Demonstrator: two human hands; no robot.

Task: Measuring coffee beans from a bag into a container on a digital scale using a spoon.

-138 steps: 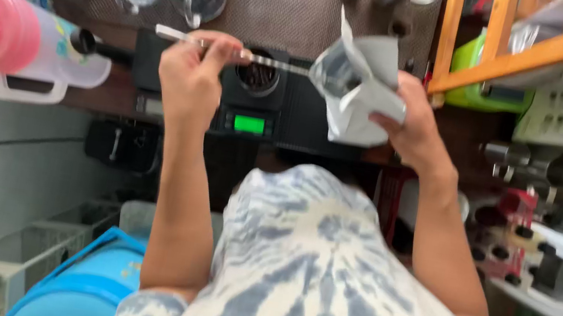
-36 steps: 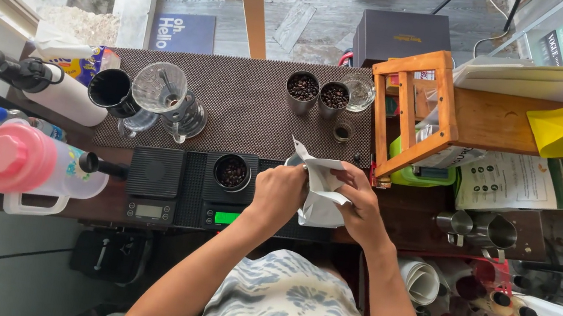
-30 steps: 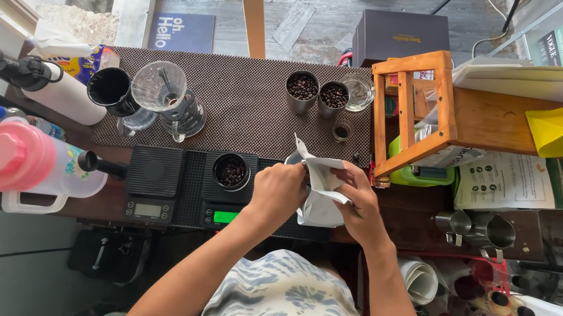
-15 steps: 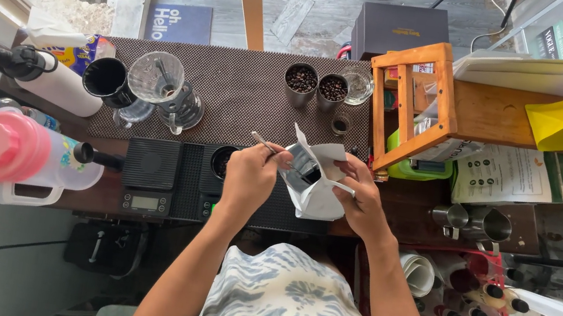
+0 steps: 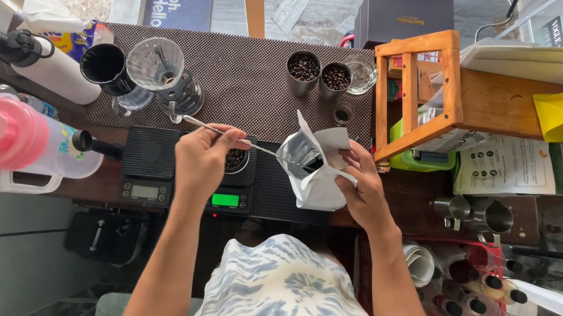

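Two hands, spoon in left fingers, pouch right

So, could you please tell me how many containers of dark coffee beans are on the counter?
3: two round metal cups of dark beans side by side on the brown woven mat, and one small cup on the black scale, partly hidden by the left hand. Others may be hidden.

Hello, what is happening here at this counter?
A person stands at a counter. The left hand holds a long spoon whose tip reaches into an open white bag, which the right hand holds. Below the spoon a small cup of coffee beans sits on a scale.
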